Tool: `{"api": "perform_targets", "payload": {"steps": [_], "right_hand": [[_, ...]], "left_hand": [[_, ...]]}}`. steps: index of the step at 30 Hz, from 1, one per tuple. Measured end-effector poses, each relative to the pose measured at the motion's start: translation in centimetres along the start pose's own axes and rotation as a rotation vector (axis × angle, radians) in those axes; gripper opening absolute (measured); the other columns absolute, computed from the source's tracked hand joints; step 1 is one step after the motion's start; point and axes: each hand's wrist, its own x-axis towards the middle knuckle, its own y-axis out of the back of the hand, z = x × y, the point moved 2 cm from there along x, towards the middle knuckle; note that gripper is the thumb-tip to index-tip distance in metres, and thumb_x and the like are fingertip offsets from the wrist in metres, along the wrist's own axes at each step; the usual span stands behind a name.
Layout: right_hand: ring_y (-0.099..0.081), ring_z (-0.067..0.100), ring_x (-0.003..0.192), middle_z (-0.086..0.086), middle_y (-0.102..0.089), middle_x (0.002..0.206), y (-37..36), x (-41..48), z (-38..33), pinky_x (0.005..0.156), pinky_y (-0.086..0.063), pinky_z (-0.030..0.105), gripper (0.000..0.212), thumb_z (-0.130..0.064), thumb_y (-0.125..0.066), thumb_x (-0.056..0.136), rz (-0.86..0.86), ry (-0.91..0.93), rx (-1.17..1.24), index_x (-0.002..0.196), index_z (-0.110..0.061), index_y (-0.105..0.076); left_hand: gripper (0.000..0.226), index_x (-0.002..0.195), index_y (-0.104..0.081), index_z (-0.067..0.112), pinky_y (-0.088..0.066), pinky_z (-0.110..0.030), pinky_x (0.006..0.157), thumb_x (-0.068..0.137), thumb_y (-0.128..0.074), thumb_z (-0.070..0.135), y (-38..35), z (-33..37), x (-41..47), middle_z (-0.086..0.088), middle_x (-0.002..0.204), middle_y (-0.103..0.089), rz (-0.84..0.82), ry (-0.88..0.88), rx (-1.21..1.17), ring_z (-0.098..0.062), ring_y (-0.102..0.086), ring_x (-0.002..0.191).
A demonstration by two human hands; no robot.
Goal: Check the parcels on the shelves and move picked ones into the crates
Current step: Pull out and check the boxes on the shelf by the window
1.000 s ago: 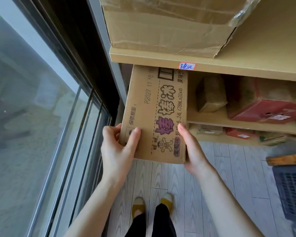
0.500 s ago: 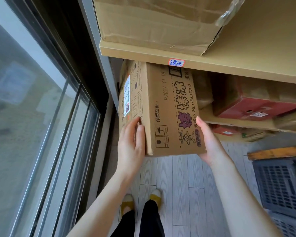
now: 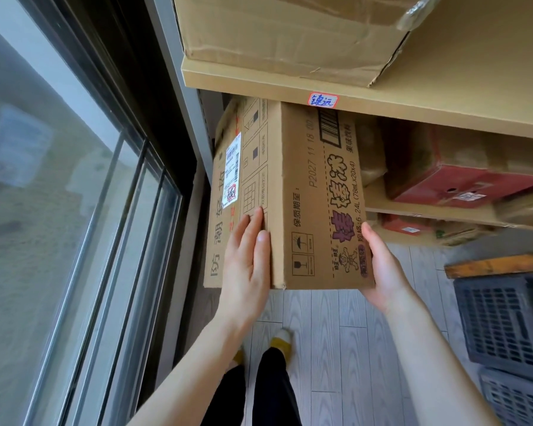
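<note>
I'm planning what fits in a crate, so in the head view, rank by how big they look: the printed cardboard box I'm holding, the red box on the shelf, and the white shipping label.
1. Printed cardboard box, though nearness to the camera inflates it.
2. Red box, farther back and partly hidden.
3. White shipping label, clearly smallest.

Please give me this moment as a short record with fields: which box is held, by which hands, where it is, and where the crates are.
held item: printed cardboard box
left hand: flat on the box's left side
right hand: on its right lower corner
box position: partly out from under the labelled shelf
shipping label: on the box's left face
crates: dark, on the floor at right
box above: large cardboard box on the shelf
</note>
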Motion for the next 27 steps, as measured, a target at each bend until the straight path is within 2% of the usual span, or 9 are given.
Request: {"api": "perform_targets", "payload": {"steps": [3, 8, 14, 17, 20, 22, 23, 25, 27], "right_hand": [[-0.067, 0.016, 0.1, 0.0, -0.071, 0.11, 0.7, -0.6, 1.3, 0.068, -0.055, 0.03, 0.051, -0.062, -0.055, 0.069, 0.011, -0.019, 0.04, 0.11, -0.034, -0.067], [-0.066, 0.019, 0.103, 0.004, -0.069, 0.114, 2.5, -1.1, 3.9, 0.072, -0.055, 0.035, 0.049, -0.057, -0.041, 0.087, 0.054, -0.051, 0.149, 0.118, -0.026, -0.063], [-0.064, 0.017, 0.107, 0.003, -0.068, 0.117, 5.3, -0.5, 5.4, 0.076, -0.055, 0.033, 0.046, -0.049, -0.03, 0.096, 0.166, -0.056, 0.172, 0.118, -0.025, -0.062], [-0.067, 0.016, 0.1, 0.001, -0.071, 0.11, 6.2, -0.2, 5.7, 0.073, -0.056, 0.034, 0.046, -0.049, -0.032, 0.095, 0.185, -0.076, 0.199, 0.103, -0.028, -0.071], [-0.069, 0.02, 0.096, 0.002, -0.072, 0.104, 7.0, 0.1, 5.3, 0.071, -0.058, 0.038, 0.041, -0.048, -0.037, 0.094, 0.185, -0.062, 0.141, 0.096, -0.03, -0.073], [-0.068, 0.022, 0.098, 0.003, -0.07, 0.108, 7.9, 0.5, 5.0, 0.077, -0.056, 0.041, 0.033, -0.039, -0.04, 0.096, 0.18, -0.017, 0.029, 0.114, -0.027, -0.065], [-0.068, 0.021, 0.093, 0.002, -0.07, 0.106, 8.4, 0.7, 4.9, 0.074, -0.055, 0.039, 0.032, -0.032, -0.04, 0.097, 0.196, 0.01, -0.028, 0.123, -0.027, -0.058], [-0.064, 0.019, 0.08, 0.002, -0.069, 0.098, 9.0, 1.0, 4.7, 0.068, -0.05, 0.034, 0.037, -0.021, -0.043, 0.097, 0.271, 0.043, -0.107, 0.131, -0.032, -0.049], [-0.062, 0.021, 0.093, 0.002, -0.066, 0.11, 8.8, 1.4, 4.8, 0.079, -0.049, 0.038, 0.039, -0.027, -0.046, 0.094, 0.324, 0.068, -0.144, 0.133, -0.035, -0.045]], "left_hand": [[0.042, 0.135, -0.027, 0.042, -0.011, -0.027, 0.117, 0.093, -0.031, 0.05, -0.3, 0.4, -1.2, 0.02, 0.146, -0.028, -0.016, -0.013, 0.009, 0.008, -0.016, 0.138], [0.046, 0.133, -0.019, 0.045, -0.008, -0.04, 0.118, 0.089, -0.03, 0.048, -2.1, 0.3, -2.5, 0.006, 0.155, -0.019, -0.095, -0.033, 0.205, -0.004, -0.008, 0.144], [0.053, 0.138, -0.041, 0.029, -0.015, -0.036, 0.116, 0.088, -0.041, 0.046, -4.2, 0.2, -2.1, -0.005, 0.152, -0.028, -0.185, -0.164, 0.379, -0.019, -0.018, 0.142], [0.052, 0.136, -0.046, 0.016, -0.022, -0.038, 0.114, 0.089, -0.053, 0.037, -3.1, -1.4, -0.7, -0.015, 0.147, -0.034, -0.121, -0.144, 0.38, -0.028, -0.026, 0.139], [0.053, 0.136, -0.042, 0.006, -0.029, -0.039, 0.108, 0.09, -0.055, 0.03, -1.0, -4.2, 2.5, -0.022, 0.142, -0.038, 0.038, 0.027, 0.453, -0.032, -0.035, 0.132], [0.051, 0.131, -0.041, 0.001, -0.035, -0.038, 0.099, 0.091, -0.053, 0.031, 0.6, -6.5, 4.7, -0.022, 0.132, -0.046, 0.113, 0.235, 0.416, -0.032, -0.044, 0.122], [0.049, 0.126, -0.043, 0.001, -0.039, -0.038, 0.093, 0.091, -0.052, 0.034, 1.3, -7.5, 5.6, -0.02, 0.125, -0.051, 0.123, 0.346, 0.36, -0.032, -0.049, 0.115], [0.04, 0.109, -0.049, 0.004, -0.046, -0.033, 0.076, 0.091, -0.049, 0.04, 1.9, -9.3, 6.8, -0.013, 0.104, -0.06, 0.11, 0.502, 0.247, -0.028, -0.057, 0.094], [0.033, 0.083, -0.053, 0.011, -0.044, -0.028, 0.061, 0.091, -0.048, 0.042, 2.0, -10.6, 7.5, -0.004, 0.08, -0.06, 0.089, 0.558, 0.168, -0.023, -0.058, 0.077]]}}
